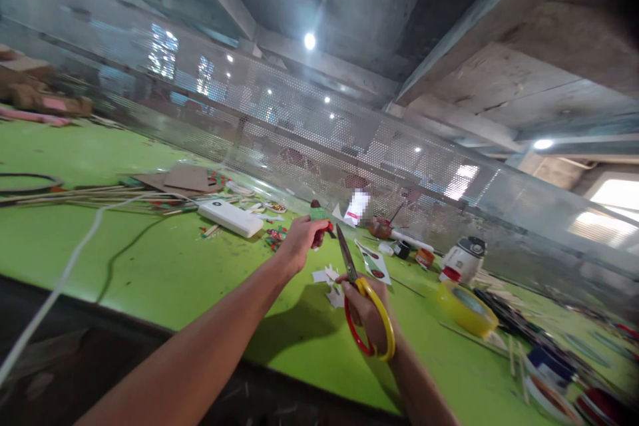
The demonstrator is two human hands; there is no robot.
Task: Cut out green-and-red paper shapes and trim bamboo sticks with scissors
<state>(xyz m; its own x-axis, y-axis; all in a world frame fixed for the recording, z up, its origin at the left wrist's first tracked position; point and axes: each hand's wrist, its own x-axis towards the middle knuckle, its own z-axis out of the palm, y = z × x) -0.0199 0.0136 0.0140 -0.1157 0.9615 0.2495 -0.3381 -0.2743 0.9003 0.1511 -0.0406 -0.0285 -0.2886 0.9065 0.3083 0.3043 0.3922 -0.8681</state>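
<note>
Over the middle of the green table, my left hand (pixel 302 243) pinches a small red and dark piece (pixel 330 229) between its fingertips. A green patterned piece with a dark brown top (pixel 318 211) shows just beyond those fingers; whether it belongs to the held piece I cannot tell. My right hand (pixel 372 309) grips scissors (pixel 348 259) with one yellow and one red handle loop. Their blades point up and away, close to the left hand, and look nearly closed. White paper scraps (pixel 334 296) lie beneath, between the hands. A printed paper sheet (pixel 374 263) rests beyond the scissors.
A white power-bank-like box (pixel 230 216), thin sticks (pixel 100 194) and brown cardboard (pixel 186 178) lie to the left. On the right are a yellow tape roll (pixel 468 308), small jars (pixel 424 257) and a white container (pixel 465 258). A perforated screen (pixel 309 126) stands behind the table (pixel 210 299).
</note>
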